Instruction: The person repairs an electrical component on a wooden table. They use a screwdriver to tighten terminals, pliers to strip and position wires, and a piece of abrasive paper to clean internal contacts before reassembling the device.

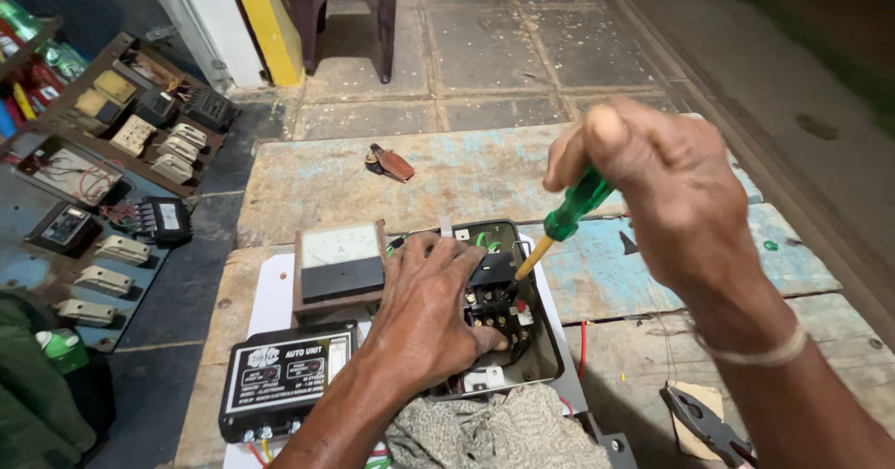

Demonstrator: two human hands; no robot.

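My left hand (424, 310) lies flat on a black electrical part (494, 306) inside an open grey metal box (545, 362), fingers pressing on it. My right hand (653, 189) is closed around a screwdriver with a green see-through handle (573, 206), whose yellow shaft points down into the top of the black part. Just left of my left hand stands a square analogue meter (340, 262), and below it a black control unit with white labels (280, 376).
A worn wooden table (447, 175) with flaking blue paint holds a small brown key fob (390, 163), pliers (709, 424) at the lower right, and a patterned cloth (494, 436). Boards with switches and old parts (121, 143) lie on the floor at left. A dark chair (345, 7) stands behind.
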